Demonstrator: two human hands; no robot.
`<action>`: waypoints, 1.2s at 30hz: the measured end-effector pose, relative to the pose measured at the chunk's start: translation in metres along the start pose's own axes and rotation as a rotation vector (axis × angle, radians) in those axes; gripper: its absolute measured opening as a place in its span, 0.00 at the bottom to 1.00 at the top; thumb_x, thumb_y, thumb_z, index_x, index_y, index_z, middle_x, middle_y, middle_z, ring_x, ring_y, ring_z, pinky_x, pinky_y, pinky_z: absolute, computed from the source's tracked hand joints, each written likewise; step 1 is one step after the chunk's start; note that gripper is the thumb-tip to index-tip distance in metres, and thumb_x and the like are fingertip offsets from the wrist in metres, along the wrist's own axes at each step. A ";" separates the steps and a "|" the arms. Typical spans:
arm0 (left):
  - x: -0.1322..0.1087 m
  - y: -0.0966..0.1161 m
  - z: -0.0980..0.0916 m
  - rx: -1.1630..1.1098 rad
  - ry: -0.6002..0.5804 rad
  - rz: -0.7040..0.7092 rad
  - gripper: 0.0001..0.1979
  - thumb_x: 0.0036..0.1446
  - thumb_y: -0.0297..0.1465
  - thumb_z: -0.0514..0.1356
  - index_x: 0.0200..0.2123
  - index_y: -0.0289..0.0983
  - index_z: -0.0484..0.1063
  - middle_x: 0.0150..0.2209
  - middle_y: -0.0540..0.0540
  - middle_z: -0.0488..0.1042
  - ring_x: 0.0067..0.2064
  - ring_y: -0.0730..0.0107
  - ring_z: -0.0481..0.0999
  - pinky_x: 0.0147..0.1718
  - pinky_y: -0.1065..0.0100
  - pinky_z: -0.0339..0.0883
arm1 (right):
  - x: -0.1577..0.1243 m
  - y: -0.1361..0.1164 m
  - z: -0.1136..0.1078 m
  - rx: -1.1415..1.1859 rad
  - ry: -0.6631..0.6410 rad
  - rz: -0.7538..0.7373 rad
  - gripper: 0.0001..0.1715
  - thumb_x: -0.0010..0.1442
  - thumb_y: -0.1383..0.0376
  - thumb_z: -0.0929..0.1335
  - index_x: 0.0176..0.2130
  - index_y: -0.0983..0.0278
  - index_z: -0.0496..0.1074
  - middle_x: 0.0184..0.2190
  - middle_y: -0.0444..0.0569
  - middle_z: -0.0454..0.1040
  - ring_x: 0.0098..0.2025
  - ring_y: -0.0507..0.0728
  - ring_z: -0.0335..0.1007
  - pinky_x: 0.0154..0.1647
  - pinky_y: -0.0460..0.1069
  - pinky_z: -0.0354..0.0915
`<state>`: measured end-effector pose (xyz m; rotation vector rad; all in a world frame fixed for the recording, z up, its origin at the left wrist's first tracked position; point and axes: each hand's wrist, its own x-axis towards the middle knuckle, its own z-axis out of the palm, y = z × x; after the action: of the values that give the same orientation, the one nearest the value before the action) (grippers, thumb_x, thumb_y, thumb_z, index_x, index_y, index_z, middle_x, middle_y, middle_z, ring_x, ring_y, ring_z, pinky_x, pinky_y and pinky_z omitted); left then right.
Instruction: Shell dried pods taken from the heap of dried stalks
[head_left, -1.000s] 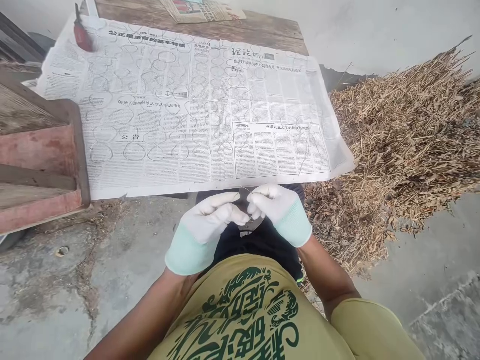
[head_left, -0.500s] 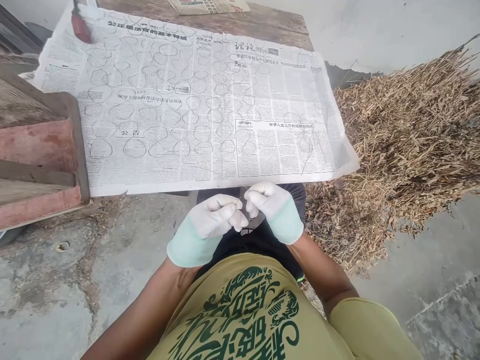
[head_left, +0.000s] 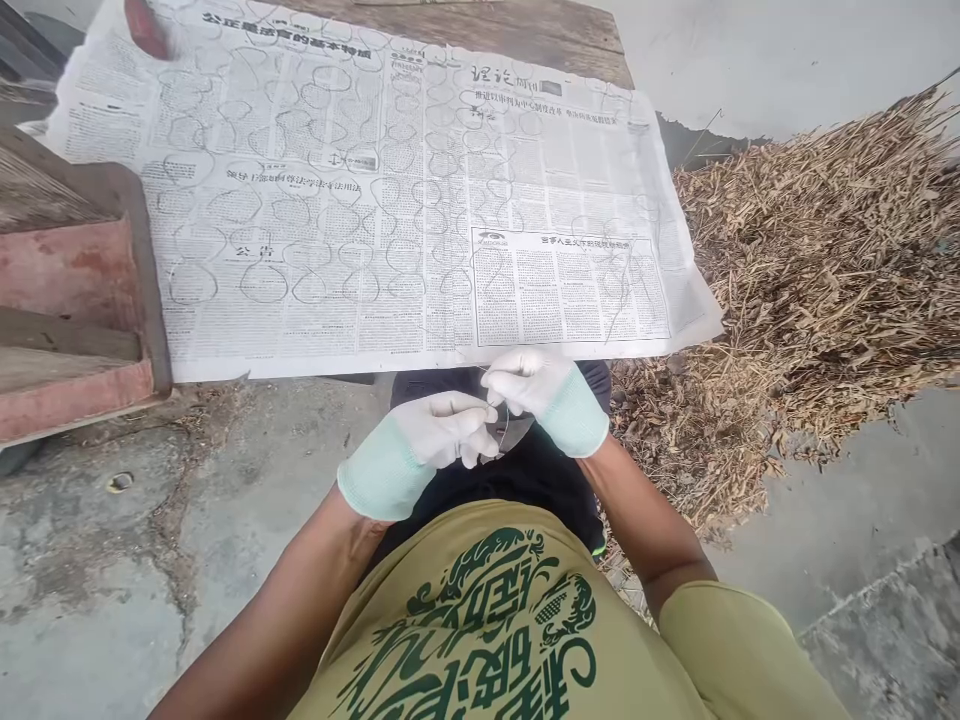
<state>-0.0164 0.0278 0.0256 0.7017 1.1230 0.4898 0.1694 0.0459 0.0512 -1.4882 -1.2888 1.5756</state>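
Both of my hands wear white gloves with pale green cuffs and meet in front of my lap, just below the table's near edge. My left hand (head_left: 450,428) is closed, its thumb and fingers pinching a thin, hair-like strand (head_left: 505,432). Close against it, the fingertips of my right hand (head_left: 529,382) are pinched on the same strand, which curves down between the hands. Whether it is wire or thread I cannot tell. Newspaper (head_left: 570,190) covers the table beyond, with rows of thin loops (head_left: 264,300) laid on it. Several loose strands (head_left: 619,300) lie at its right.
A wooden stool or bench (head_left: 75,270) with reddish sides stands at the left. A dark red object (head_left: 147,30) sits at the newspaper's far left corner. Dry stalks (head_left: 817,250) are heaped at the right against the wall. Cracked concrete floor (head_left: 255,480) lies below.
My hands have drawn closer together, the right one shifting slightly upward, with the strand still pinched. The view has tilted a little, so the newspaper sits slightly higher.
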 end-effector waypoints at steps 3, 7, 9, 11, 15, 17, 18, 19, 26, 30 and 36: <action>-0.005 0.008 0.005 0.088 0.042 -0.012 0.16 0.52 0.42 0.72 0.36 0.36 0.79 0.26 0.43 0.82 0.23 0.71 0.71 0.24 0.68 0.60 | 0.004 0.000 0.000 -0.002 -0.020 0.044 0.10 0.62 0.62 0.71 0.30 0.64 0.76 0.27 0.43 0.78 0.22 0.46 0.61 0.22 0.43 0.59; -0.006 0.006 0.005 0.119 0.083 0.008 0.15 0.55 0.41 0.71 0.37 0.35 0.79 0.28 0.42 0.83 0.20 0.74 0.66 0.21 0.70 0.55 | 0.007 0.001 0.000 0.034 -0.027 0.082 0.09 0.62 0.63 0.71 0.31 0.64 0.75 0.26 0.42 0.77 0.21 0.45 0.61 0.21 0.43 0.58; -0.004 0.002 0.004 0.113 0.079 0.020 0.17 0.54 0.43 0.72 0.37 0.35 0.80 0.28 0.41 0.83 0.20 0.74 0.67 0.21 0.69 0.56 | 0.008 0.001 -0.001 0.037 -0.021 0.085 0.08 0.62 0.63 0.72 0.32 0.64 0.75 0.26 0.42 0.77 0.21 0.45 0.61 0.21 0.43 0.58; -0.001 -0.002 0.003 0.110 0.063 0.037 0.18 0.54 0.44 0.73 0.37 0.35 0.81 0.28 0.41 0.83 0.20 0.74 0.66 0.20 0.69 0.57 | 0.008 0.000 -0.002 0.020 -0.032 0.084 0.08 0.62 0.63 0.71 0.32 0.64 0.75 0.23 0.42 0.76 0.20 0.46 0.61 0.21 0.43 0.59; 0.003 -0.006 0.002 0.131 0.059 0.037 0.17 0.55 0.44 0.72 0.36 0.35 0.81 0.27 0.41 0.83 0.19 0.76 0.63 0.18 0.70 0.53 | 0.012 -0.004 -0.004 -0.035 -0.090 0.069 0.09 0.61 0.65 0.70 0.29 0.64 0.76 0.18 0.39 0.70 0.20 0.46 0.59 0.21 0.43 0.57; 0.004 -0.007 0.001 0.146 0.045 0.030 0.17 0.56 0.43 0.72 0.37 0.35 0.82 0.28 0.41 0.83 0.19 0.77 0.62 0.18 0.70 0.53 | 0.015 -0.006 -0.005 -0.073 -0.147 0.066 0.09 0.60 0.66 0.69 0.28 0.64 0.76 0.16 0.39 0.68 0.19 0.46 0.59 0.21 0.43 0.55; 0.005 -0.008 0.000 0.148 0.029 0.034 0.16 0.58 0.43 0.71 0.39 0.35 0.83 0.29 0.41 0.84 0.19 0.77 0.62 0.18 0.70 0.53 | 0.016 -0.006 -0.005 -0.096 -0.176 0.060 0.10 0.60 0.67 0.69 0.27 0.64 0.75 0.16 0.39 0.67 0.20 0.47 0.59 0.21 0.43 0.55; 0.005 -0.009 -0.001 0.144 0.006 0.038 0.16 0.59 0.42 0.70 0.41 0.35 0.83 0.29 0.42 0.84 0.19 0.77 0.62 0.19 0.70 0.54 | 0.017 -0.006 -0.005 -0.118 -0.204 0.048 0.10 0.59 0.67 0.69 0.26 0.64 0.75 0.16 0.39 0.68 0.20 0.47 0.59 0.21 0.43 0.54; 0.003 -0.009 -0.001 0.087 -0.005 -0.036 0.14 0.56 0.39 0.73 0.39 0.35 0.84 0.29 0.39 0.84 0.17 0.79 0.62 0.17 0.72 0.50 | 0.023 -0.006 -0.006 -0.225 -0.367 -0.012 0.13 0.63 0.64 0.67 0.27 0.64 0.75 0.21 0.42 0.74 0.22 0.47 0.64 0.21 0.43 0.54; 0.001 -0.008 0.000 0.075 -0.012 -0.047 0.12 0.52 0.38 0.75 0.35 0.34 0.84 0.25 0.40 0.82 0.16 0.80 0.59 0.15 0.74 0.47 | 0.024 -0.010 -0.004 -0.247 -0.378 -0.018 0.12 0.62 0.66 0.67 0.28 0.64 0.77 0.20 0.42 0.75 0.22 0.48 0.67 0.21 0.43 0.57; 0.003 -0.009 -0.002 0.088 -0.011 -0.043 0.09 0.50 0.33 0.74 0.32 0.35 0.82 0.27 0.43 0.82 0.19 0.78 0.66 0.14 0.76 0.50 | 0.023 -0.009 0.001 -0.208 -0.370 -0.011 0.14 0.61 0.68 0.66 0.25 0.64 0.74 0.20 0.42 0.75 0.23 0.48 0.68 0.23 0.42 0.60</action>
<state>-0.0169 0.0242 0.0165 0.7537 1.1525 0.4014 0.1623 0.0695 0.0509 -1.3442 -1.7092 1.8143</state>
